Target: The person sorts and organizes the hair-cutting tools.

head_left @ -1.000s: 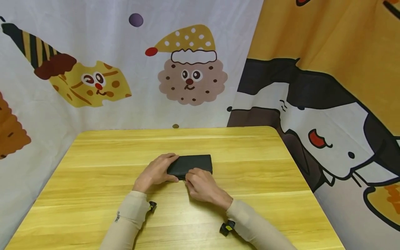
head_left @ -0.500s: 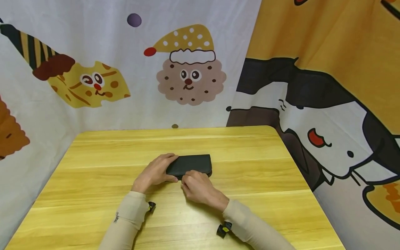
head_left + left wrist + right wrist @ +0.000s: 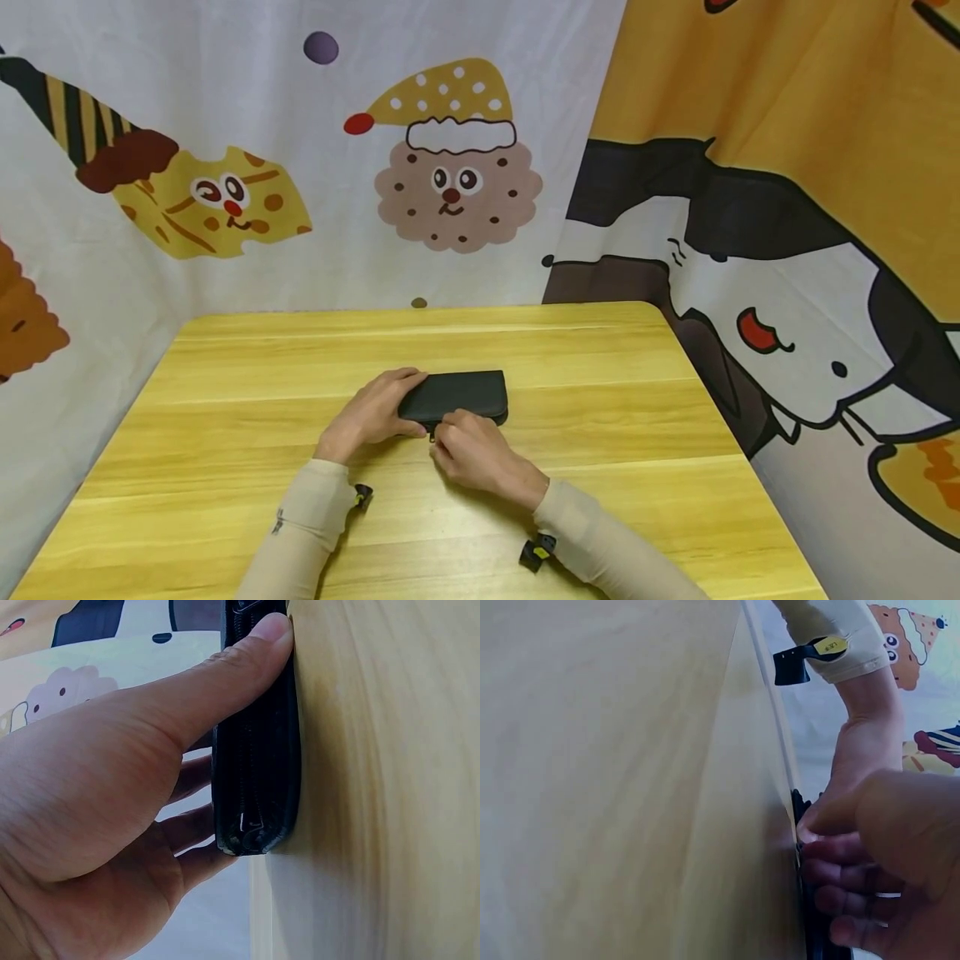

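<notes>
A black zip-around wallet (image 3: 457, 393) lies flat on the wooden table. My left hand (image 3: 377, 411) grips its left end, the thumb on the zippered front edge and the fingers behind, as the left wrist view also shows. Just past that thumb, a small zipper pull (image 3: 432, 436) sticks out at the front edge. My right hand (image 3: 480, 452) is at the same edge with curled fingers, thumb and index finger together beside the pull, apparently pinching it. The contact itself is mostly hidden by the fingers. In the right wrist view both hands meet at the wallet (image 3: 821, 934).
The yellow wood-grain table (image 3: 247, 467) extends around the wallet on all sides. A printed cartoon curtain (image 3: 262, 100) hangs close behind it and along the sides. Each sleeve cuff carries a small black wrist camera (image 3: 537, 552).
My right hand has shifted slightly left along the wallet's front edge, toward the left thumb. The zipper pull now shows between them. The left hand keeps its hold and the wallet stays in place.
</notes>
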The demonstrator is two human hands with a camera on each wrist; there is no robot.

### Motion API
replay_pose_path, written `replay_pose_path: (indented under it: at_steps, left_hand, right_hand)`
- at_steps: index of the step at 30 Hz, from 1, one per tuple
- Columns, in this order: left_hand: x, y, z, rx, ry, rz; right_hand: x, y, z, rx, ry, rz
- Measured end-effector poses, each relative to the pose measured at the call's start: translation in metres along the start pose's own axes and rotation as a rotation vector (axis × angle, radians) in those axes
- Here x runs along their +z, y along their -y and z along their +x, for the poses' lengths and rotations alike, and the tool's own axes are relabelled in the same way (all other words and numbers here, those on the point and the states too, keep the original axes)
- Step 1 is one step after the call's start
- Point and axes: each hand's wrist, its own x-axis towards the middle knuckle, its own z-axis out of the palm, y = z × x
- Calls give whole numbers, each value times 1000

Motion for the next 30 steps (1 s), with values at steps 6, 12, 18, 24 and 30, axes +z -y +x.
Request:
replay_pose_path:
  at_steps: [6,12,18,24,30]
  left_hand:
    - [0,0,-1,0,3,-2]
    - [0,-1,0,-6,14,-1]
    - [-1,0,0,-10,13,-4]
    - [1,2,1,3,4,1]
    - [1,2,0,-4,5,1]
  right_hand:
    - [-4,-4,-1,-124,-2,67]
    - [-14,-12,1,-223,-23,96]
    - [-18,-27,2,-207,-87,68]
    - [-24,-47,1,-145,-104,41]
    - [-29,-67,0,-56,-57,56]
